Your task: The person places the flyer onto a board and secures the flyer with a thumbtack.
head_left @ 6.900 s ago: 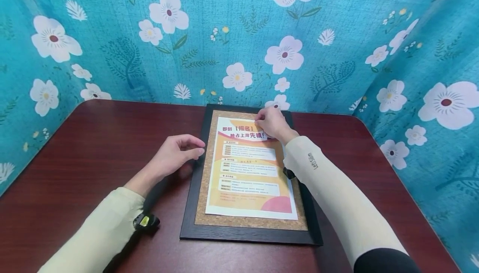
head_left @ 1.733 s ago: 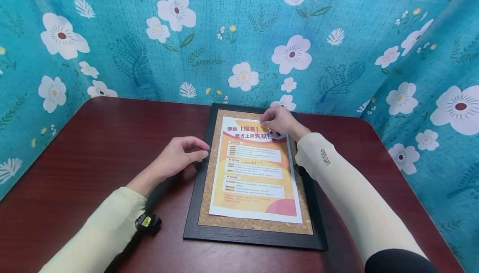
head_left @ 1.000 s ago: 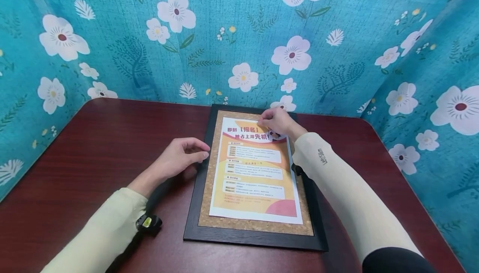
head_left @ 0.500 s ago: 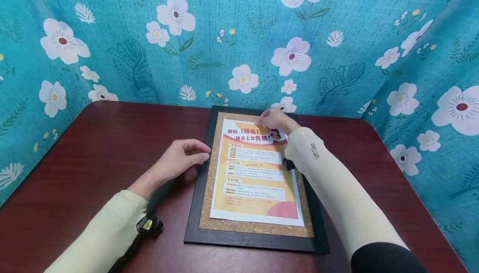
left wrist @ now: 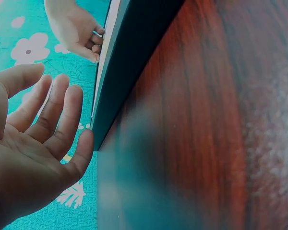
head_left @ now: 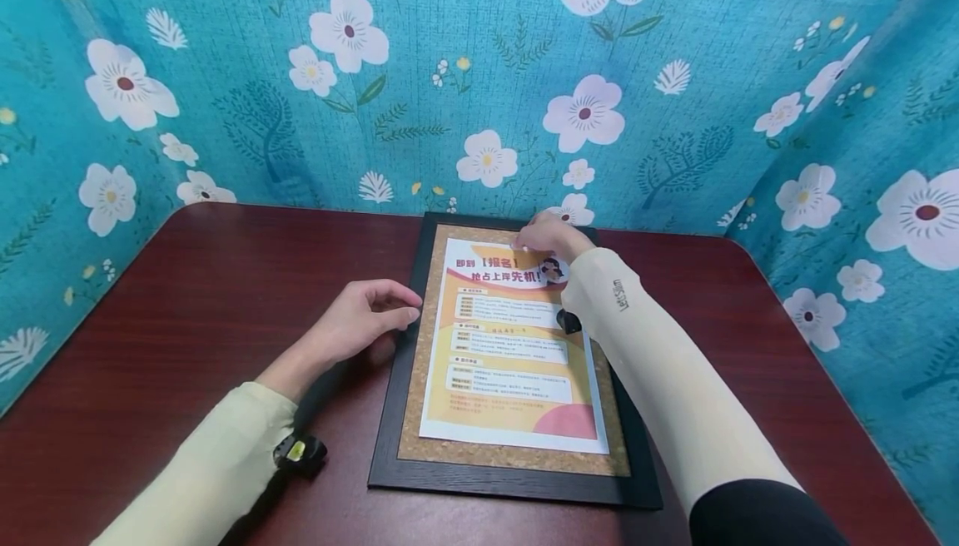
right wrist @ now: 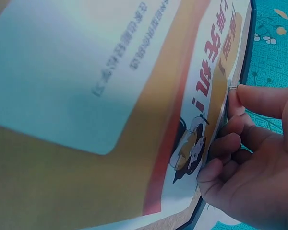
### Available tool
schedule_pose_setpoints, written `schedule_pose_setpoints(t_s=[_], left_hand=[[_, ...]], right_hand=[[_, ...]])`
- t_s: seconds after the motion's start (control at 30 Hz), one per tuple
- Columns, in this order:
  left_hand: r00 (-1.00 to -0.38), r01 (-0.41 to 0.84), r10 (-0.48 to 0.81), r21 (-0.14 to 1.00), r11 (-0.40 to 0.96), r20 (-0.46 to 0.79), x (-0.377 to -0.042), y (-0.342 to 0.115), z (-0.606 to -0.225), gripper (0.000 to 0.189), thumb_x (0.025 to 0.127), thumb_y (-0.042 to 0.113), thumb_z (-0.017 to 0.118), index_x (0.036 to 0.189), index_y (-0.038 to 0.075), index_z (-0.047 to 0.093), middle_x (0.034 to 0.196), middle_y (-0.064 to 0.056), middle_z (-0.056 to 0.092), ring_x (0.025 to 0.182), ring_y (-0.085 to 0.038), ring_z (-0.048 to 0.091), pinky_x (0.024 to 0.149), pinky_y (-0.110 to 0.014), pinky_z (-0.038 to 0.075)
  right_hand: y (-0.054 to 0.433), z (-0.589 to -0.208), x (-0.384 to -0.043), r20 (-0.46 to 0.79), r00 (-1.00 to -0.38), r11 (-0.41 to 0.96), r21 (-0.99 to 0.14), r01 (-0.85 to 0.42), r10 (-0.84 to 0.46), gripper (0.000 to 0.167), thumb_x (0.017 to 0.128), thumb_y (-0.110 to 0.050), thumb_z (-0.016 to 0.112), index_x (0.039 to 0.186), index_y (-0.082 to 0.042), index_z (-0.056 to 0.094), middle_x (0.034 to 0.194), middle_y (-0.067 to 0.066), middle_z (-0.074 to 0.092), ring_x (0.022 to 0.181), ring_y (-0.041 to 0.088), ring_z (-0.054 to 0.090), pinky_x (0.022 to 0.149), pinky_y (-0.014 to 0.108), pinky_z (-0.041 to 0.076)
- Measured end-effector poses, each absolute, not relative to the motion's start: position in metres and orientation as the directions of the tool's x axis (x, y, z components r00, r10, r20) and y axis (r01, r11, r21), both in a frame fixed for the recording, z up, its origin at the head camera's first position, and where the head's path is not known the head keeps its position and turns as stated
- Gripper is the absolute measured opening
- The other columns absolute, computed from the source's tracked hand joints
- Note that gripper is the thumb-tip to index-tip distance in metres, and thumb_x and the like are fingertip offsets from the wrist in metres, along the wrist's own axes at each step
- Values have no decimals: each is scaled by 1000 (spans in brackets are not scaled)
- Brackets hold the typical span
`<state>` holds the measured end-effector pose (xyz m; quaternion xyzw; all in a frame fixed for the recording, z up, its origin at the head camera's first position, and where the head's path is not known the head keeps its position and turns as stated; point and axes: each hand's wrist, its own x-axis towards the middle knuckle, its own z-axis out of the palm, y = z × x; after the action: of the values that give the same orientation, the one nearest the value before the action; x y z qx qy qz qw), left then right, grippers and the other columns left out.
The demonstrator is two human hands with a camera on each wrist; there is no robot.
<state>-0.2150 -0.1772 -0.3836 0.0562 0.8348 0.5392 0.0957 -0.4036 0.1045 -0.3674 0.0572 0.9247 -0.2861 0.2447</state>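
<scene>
A printed poster [head_left: 517, 346] in yellow, white and pink lies flat on a cork board [head_left: 442, 449] with a black frame [head_left: 517, 481]. At the poster's top edge, my right hand [head_left: 553, 234] pinches a small metal thumbtack [right wrist: 234, 87] between thumb and index finger. The other right fingers curl loosely against the paper's upper edge. The tack's point is hidden. My left hand [head_left: 367, 313] is beside the frame's left edge, fingers loosely bent and holding nothing. In the left wrist view, its fingertips [left wrist: 86, 139] are close to the frame's side; contact cannot be told.
The board lies on a dark red-brown wooden table [head_left: 225, 280], its far edge near a blue flowered curtain [head_left: 419, 80]. Light sleeves cover both forearms, and a small black device [head_left: 300, 453] is strapped at the left wrist.
The right hand has stayed at the poster's top edge; its wrist and forearm have swung left and the hand has turned. The left hand has barely moved. The view has shifted slightly.
</scene>
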Motion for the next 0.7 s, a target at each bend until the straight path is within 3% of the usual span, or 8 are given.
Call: schedule_pose_setpoints(t_s=[0.3,0.53,0.7], left_hand=[[-975,-11,200,916,402,-99,-214,-175,-383,25,94,17,71,116,6,72,108,-8,71,91,-26,63,80,-38,55],[-974,-6,204,918,398,-95,-214,-174,-383,26,94,15,71,118,4,71,109,-9,72,91,-26,64,82,-40,54],[-975,-12,197,915,404,-100,-213,-173,-383,26,94,16,71,117,5,71,110,-8,71,91,-25,64,82,-40,54]], right_hand=[[105,-366,-400,-454,-889,851,-487,199,-52,52,97,-27,62,140,1,51,132,17,57,120,30,54,105,44,41],[106,-368,-401,-436,-897,838,-514,182,-72,31,97,-26,64,118,-3,63,119,13,62,110,27,56,100,42,44],[107,-371,-401,-432,-898,826,-534,181,-83,28,97,-25,64,116,-5,64,119,13,62,109,27,56,99,43,44]])
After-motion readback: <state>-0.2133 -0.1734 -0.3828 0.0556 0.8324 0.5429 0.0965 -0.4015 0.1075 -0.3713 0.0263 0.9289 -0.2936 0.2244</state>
